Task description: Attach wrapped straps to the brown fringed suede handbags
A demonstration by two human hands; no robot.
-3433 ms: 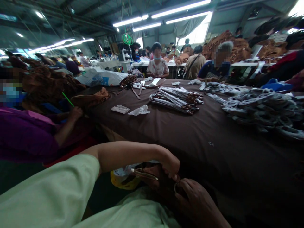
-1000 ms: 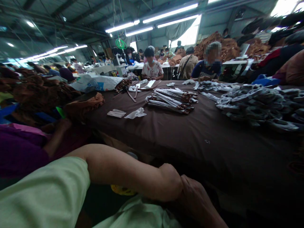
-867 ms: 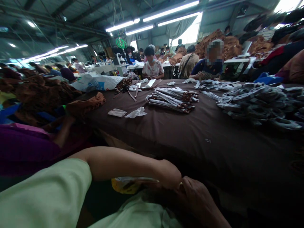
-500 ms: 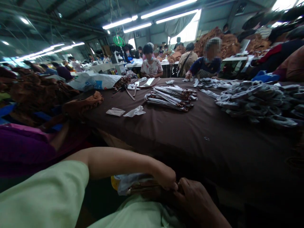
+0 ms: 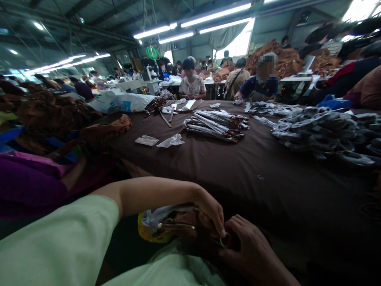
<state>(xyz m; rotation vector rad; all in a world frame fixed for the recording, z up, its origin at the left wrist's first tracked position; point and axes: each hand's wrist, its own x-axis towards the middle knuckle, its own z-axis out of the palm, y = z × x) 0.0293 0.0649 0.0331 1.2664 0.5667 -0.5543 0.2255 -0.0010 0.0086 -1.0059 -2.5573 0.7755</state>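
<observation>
A dark brown leather-like piece (image 5: pixel 186 219) with gold-coloured metal parts lies over my lap, partly in deep shadow. My left hand (image 5: pixel 212 214) reaches across from the left, its thumb and fingers pinched on the piece beside a small shiny curved metal part (image 5: pixel 222 241). Opposite it, my right hand (image 5: pixel 248 240) curls its fingers and thumb round the same piece. The fingertips of both hands almost meet. Clear plastic wrap and a yellow printed bag (image 5: pixel 144 230) lie at the piece's left end. How far the piece reaches beneath my hands is hidden.
A brown cloth-covered table (image 5: pixel 208 165) stretches ahead. On it are a stack of wrapped straps (image 5: pixel 216 125), a heap of plastic-wrapped straps (image 5: pixel 327 131) and scraps of white wrapping (image 5: pixel 172 141). A co-worker's purple sleeve (image 5: pixel 32 186) is close at left; others sit across the table.
My left hand has lifted slightly and its fingers now point down at the metal part. More of the brown piece and yellow bag shows. The right hand has opened its grip a little.
</observation>
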